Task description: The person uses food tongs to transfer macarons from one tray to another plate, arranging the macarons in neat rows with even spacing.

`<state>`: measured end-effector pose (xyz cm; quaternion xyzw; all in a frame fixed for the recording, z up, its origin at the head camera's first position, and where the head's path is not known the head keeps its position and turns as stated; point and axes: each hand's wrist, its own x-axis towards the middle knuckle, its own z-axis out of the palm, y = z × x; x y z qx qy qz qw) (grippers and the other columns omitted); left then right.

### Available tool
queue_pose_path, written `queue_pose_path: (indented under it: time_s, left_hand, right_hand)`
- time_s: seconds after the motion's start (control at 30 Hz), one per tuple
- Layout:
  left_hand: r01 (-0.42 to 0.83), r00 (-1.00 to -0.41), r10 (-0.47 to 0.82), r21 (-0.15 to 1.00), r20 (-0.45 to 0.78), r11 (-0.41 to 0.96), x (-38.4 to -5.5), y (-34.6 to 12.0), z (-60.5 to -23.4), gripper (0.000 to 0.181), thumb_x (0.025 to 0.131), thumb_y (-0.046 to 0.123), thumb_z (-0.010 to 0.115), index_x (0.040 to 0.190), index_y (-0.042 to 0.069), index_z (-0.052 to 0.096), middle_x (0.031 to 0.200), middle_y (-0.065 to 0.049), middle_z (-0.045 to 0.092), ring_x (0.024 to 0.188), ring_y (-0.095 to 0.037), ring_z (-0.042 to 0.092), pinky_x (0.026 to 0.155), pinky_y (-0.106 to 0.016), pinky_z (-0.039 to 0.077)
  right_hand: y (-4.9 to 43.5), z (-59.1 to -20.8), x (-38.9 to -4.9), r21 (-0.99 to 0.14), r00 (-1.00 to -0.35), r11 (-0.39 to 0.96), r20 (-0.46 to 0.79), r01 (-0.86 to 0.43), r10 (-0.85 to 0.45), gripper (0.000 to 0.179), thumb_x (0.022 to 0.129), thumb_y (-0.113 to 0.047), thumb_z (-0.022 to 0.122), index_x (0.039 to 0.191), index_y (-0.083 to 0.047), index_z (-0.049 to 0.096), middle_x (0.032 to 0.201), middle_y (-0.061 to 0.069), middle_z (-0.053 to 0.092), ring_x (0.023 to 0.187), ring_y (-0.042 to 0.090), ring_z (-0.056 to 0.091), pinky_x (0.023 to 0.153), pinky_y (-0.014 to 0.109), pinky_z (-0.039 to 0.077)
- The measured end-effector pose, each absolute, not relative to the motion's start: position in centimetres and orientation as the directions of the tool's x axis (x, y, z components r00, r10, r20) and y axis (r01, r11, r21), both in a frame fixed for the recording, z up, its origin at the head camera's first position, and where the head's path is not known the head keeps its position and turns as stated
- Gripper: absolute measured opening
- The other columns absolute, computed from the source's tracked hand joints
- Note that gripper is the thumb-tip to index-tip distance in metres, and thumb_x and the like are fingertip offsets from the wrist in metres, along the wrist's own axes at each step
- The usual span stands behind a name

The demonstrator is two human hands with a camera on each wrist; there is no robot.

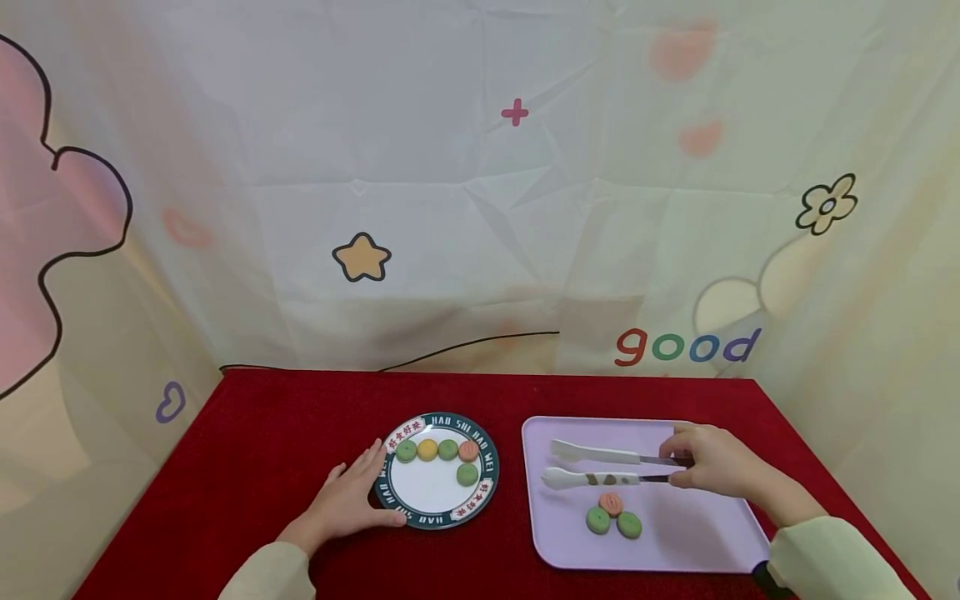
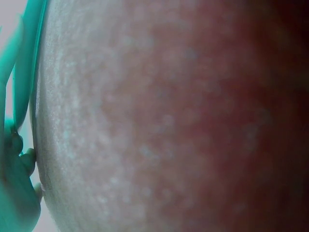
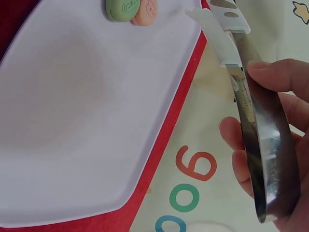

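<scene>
Pale sleeve [image 1: 270, 573] nearest, well left of the lilac tray [image 1: 555, 537]; its left hand [image 1: 347, 500], fingers and thumb spread, touches the plate [image 1: 427, 490] just left of the tray. Five small round cakes [image 1: 447, 450] sit on that plate. On the tray lie three more cakes [image 1: 611, 503]; above it, the right hand [image 1: 716, 460] pinches tongs [image 1: 618, 479], their white tips apart.

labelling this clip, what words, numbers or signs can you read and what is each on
"good": backdrop, coloured letters
"+": backdrop, red
"HAO SHI HAO WEI": plate, around its rim
"好食好味": plate, rim panels
Print on the tongs: too small to read
Right wrist view, marks on the green disc and orange disc: unreadable
</scene>
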<state>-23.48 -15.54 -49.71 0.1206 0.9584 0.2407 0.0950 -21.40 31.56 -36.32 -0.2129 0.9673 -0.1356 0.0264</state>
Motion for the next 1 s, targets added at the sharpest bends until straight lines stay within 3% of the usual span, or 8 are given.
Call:
queue_pose_path:
  time_s: [1.0]
  left_hand:
    - [0.163, -0.954, 0.264, 0.49, -0.145, 0.857, -23.5, -15.5, -49.9, 0.114, 0.054, 0.072, 0.062, 0.142, 0.013, 0.019, 0.148, -0.006, 0.017, 0.134, -0.025, 0.019, 0.104, -0.058, 0.013]
  right_hand:
    - [34.2, -35.3, -20.5, -0.293, -0.93, 0.912, -0.146, -0.286, -0.339, 0.017, 0.065, -0.014, 0.074, 0.081, -0.015, 0.067, 0.075, -0.003, 0.054, 0.064, 0.007, 0.045, 0.055, 0.02, 0.04]
